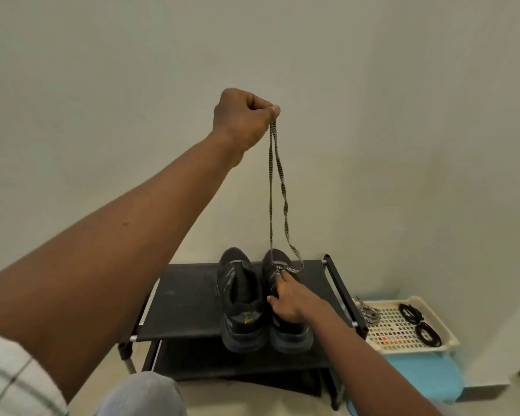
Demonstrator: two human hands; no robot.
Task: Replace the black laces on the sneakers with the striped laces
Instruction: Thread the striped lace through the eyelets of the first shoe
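**Striped lace held high above the right sneaker**

The left hand (242, 121) is raised far up at arm's length, closed in a fist with thumb and forefinger pinching the two ends of the striped lace (272, 187). Both strands hang down to the front eyelets of the right sneaker (288, 331). The right hand (288, 298) reaches low and grips that sneaker from above, thumb on its left side, fingers curled over the tongue.

Both sneakers stand heels-near on the shoe rack (186, 298), the left sneaker (240, 295) touching its mate; their heels overhang the near edge. Bare shelf lies to the left.

On the right, a tray (451, 334) holds a spare striped lace (368, 313) and two coiled black laces (412, 312). The right hand hides the sneaker's opening.
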